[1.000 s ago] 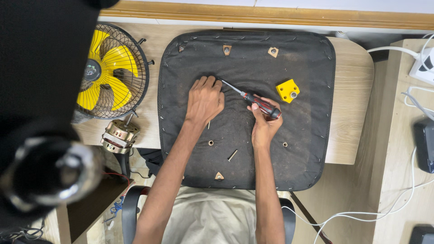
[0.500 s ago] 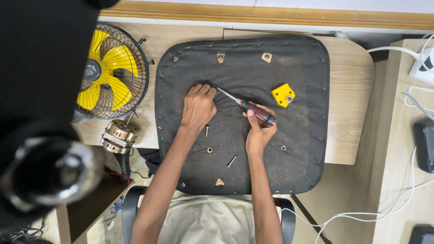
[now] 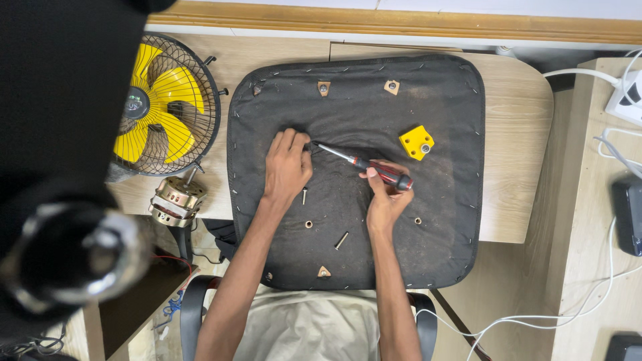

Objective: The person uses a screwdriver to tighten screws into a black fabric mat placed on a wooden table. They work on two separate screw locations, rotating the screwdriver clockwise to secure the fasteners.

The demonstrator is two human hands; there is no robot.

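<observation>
A black fabric panel [image 3: 401, 120] edged with pale staples fills mid-frame, carrying a yellow block [image 3: 416, 142] at upper right and a red-and-black-handled screwdriver [image 3: 364, 164], while a yellow-bladed fan [image 3: 164, 107] in dark wire, perhaps black, sits upper left.

One view only, head-worn, so no second view shared any of the scene. Camera looked almost straight down from above the seated person; their lap and forearms entered from the bottom edge. Distance was moderate: the whole black seat cushion [image 3: 414, 220] fitted in frame on the wooden table [image 3: 515, 134], with margin around it. Left hand [image 3: 286, 167] and right hand [image 3: 384, 200] with the screwdriver [image 3: 364, 164] sat near centre. Top edge reached the wooden strip along the wall. Left side took in the yellow fan [image 3: 164, 107]; a dark, blurred object very close to the lens blocked the far left. Right edge caught white cables [image 3: 602, 281].
</observation>
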